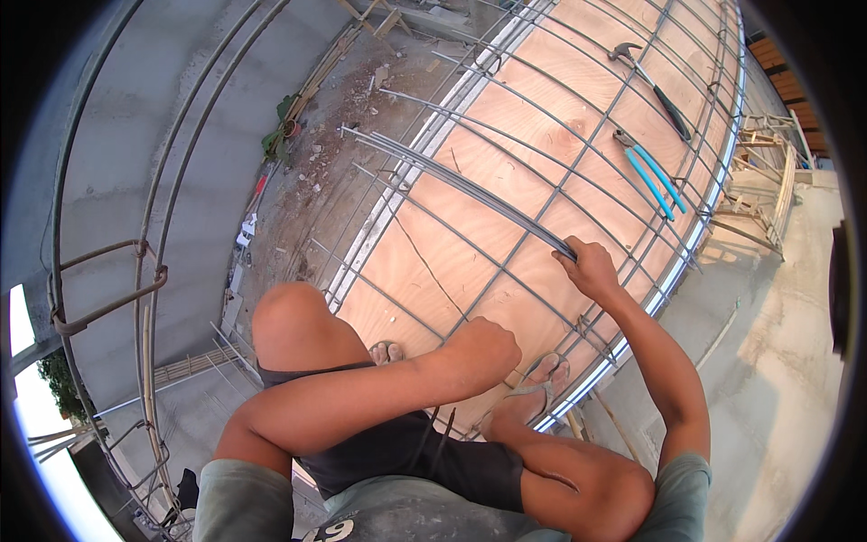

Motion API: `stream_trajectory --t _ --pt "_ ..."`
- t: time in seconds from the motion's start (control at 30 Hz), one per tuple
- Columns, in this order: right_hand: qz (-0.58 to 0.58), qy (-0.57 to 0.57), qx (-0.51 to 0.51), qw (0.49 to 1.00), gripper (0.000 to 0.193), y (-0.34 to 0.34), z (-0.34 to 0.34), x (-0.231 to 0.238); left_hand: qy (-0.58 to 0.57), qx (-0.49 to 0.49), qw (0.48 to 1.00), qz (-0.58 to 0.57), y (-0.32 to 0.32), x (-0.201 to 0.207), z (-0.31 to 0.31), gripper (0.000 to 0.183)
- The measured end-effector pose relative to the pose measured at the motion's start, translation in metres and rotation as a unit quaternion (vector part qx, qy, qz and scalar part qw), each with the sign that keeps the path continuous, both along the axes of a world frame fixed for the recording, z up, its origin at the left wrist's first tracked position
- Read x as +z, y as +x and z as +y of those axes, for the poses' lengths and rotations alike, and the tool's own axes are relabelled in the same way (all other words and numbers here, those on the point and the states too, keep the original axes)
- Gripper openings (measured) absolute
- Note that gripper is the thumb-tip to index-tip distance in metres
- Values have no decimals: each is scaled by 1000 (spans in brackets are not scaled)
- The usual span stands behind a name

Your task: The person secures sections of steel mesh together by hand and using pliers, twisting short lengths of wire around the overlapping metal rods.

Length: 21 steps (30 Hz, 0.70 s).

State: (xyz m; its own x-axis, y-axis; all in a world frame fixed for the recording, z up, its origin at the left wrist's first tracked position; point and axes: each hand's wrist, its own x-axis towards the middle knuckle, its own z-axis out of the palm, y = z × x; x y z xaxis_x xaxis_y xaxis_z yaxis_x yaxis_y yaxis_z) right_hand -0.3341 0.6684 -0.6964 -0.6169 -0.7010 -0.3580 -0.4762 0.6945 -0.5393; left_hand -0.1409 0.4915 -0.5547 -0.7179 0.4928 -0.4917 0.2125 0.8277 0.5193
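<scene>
My right hand [591, 269] is closed around the near end of a bundle of thin steel rods [470, 188]. The rods slant away to the far left, over the rebar grid [506, 266] and past the plywood edge. In front of my body my left hand [486, 354] is curled into a fist, back of the hand up; its fingertips and anything in them are hidden. A thin dark line, perhaps a wire [423, 257], runs over the plywood [542, 172] toward that fist. Farther off, cutting pliers with blue handles [652, 176] and a claw hammer [652, 86] lie on the grid.
I squat on the raised plywood deck, sandalled feet [546, 384] among the bars. Bar ends jut past its left edge over a lower floor with rubble [352, 108] and a potted plant [291, 129]. Tall bent rebar [149, 244] stands left; wooden trestles [768, 172] stand right, below.
</scene>
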Motion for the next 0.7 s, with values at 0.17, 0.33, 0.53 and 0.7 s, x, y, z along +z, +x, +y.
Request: stream_trajectory --t 0.17,0.33,0.53,0.7 --pt "-61 -50 -22 997 29 45 -2 25 13 -6 1000 4 10 -2 4 12" --pt "-72 -49 32 996 28 85 -2 25 15 -20 1000 8 14 0 4 12" --pt "-103 -11 67 992 29 111 3 -9 16 -35 999 -14 11 1 3 12" --pt "-151 -9 89 985 27 119 -5 4 23 -24 999 -25 19 0 -3 12"
